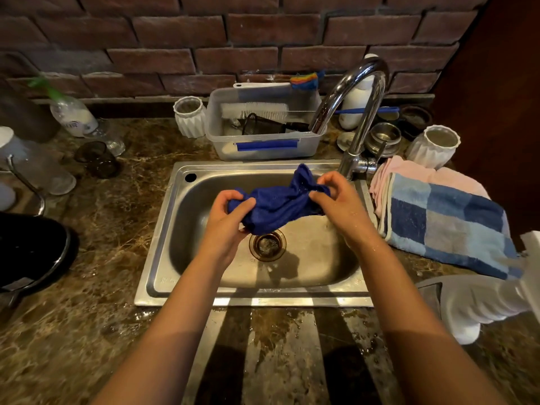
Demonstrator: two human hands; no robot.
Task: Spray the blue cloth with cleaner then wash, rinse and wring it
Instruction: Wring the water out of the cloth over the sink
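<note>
A brown marbled counter (96,258) under a brick wall carries a steel sink (163,229). Above its drain (267,244), the left hand (226,220) and right hand (339,200) each grasp an end of the bunched blue cloth (280,204), fingers clenched. Likely wringing: twist the ends opposite ways, low over the basin. The faucet (353,112) crowds the right; the checked towel (447,223) lies just beside the rim.

My brown marbled counter (96,229) carries a steel sink (163,229) set into it. Behind the sink sit a clear plastic tub (263,147) and 2 white ribbed cups (189,116) (435,146). A blue checked towel (447,223) lies right of the sink, overlapping a pink cloth (415,171). A dark glass (98,159) stands left.
</note>
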